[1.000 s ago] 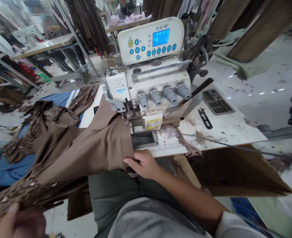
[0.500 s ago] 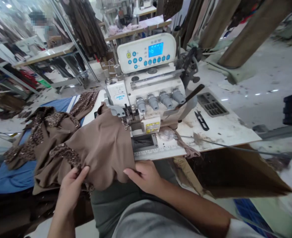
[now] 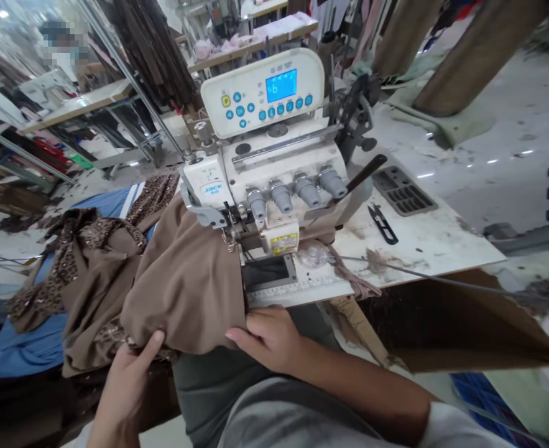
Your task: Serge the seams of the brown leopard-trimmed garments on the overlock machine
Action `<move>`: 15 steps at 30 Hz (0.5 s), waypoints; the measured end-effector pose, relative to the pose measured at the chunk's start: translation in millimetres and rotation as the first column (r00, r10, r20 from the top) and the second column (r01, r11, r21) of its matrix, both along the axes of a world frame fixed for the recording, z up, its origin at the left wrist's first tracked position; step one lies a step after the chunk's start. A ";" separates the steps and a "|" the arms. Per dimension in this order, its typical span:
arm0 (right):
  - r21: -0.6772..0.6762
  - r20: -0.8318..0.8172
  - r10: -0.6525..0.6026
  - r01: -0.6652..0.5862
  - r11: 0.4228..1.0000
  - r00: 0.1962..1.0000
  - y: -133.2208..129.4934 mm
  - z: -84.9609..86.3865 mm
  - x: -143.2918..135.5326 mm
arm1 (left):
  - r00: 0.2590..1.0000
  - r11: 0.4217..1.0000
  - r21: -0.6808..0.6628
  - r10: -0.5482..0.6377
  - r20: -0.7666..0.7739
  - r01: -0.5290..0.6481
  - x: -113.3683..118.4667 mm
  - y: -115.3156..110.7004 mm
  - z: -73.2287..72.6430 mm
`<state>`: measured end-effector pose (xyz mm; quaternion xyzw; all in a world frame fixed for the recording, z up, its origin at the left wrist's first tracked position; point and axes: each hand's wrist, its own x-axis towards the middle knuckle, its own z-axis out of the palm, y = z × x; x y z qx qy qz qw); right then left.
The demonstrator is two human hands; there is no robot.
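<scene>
A piece of brown fabric [image 3: 188,280] runs from under the presser foot of a white overlock sewing machine [image 3: 274,149] down towards my lap. My left hand [image 3: 132,370] grips its lower left part, thumb on top, beside some leopard-print cloth. At the lower right corner my right hand [image 3: 269,339] pinches the fabric's edge, just in front of the machine bed; its fingertips are partly hidden beneath the cloth. More brown and leopard-print fabric [image 3: 92,274] lies bunched to the left on blue cloth [image 3: 4,348].
Black thread snips [image 3: 383,225] and a grey compartment tray [image 3: 405,190] sit on the white table [image 3: 451,239] at right. An open cardboard box [image 3: 465,330] stands below its edge. Another person [image 3: 64,53] works at a sewing table behind, on the left.
My left hand has moved slightly down, and the brown fabric now covers more of the leopard-print part beside it. My right hand keeps its hold at the edge. The view has shifted slightly.
</scene>
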<state>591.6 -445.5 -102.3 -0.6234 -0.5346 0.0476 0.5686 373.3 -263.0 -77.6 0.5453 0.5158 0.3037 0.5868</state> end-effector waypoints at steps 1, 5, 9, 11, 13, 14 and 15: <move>0.011 -0.015 -0.010 0.010 1.000 1.000 1.2 0.0 0.3 | 0.999 1.000 0.006 0.030 0.028 -0.031 3.0 -0.6 3.0; 0.010 -0.050 -0.039 0.040 0.999 0.998 5.5 -2.0 2.3 | 0.978 0.982 0.031 0.184 0.097 -0.188 15.3 -5.0 16.5; 0.003 -0.050 -0.024 0.024 1.000 0.998 9.0 -7.0 4.2 | 0.919 0.912 0.110 0.391 0.059 -0.395 21.5 0.9 32.1; 0.004 -0.053 -0.019 0.019 1.000 0.998 10.5 -9.6 5.2 | 0.899 0.877 0.200 0.425 0.105 -0.437 24.2 11.8 41.5; -0.008 -0.070 -0.022 0.021 1.000 0.997 11.7 -11.9 6.1 | 0.925 0.849 0.366 0.353 0.143 -0.381 29.9 23.8 51.5; -0.016 -0.078 -0.025 0.023 1.000 0.997 12.2 -12.9 6.4 | 0.942 0.806 0.487 0.298 0.157 -0.337 34.6 27.8 56.1; -0.023 -0.083 -0.025 0.023 0.999 0.996 12.6 -13.8 6.5 | 0.956 0.735 0.611 0.241 0.167 -0.292 40.8 29.3 60.2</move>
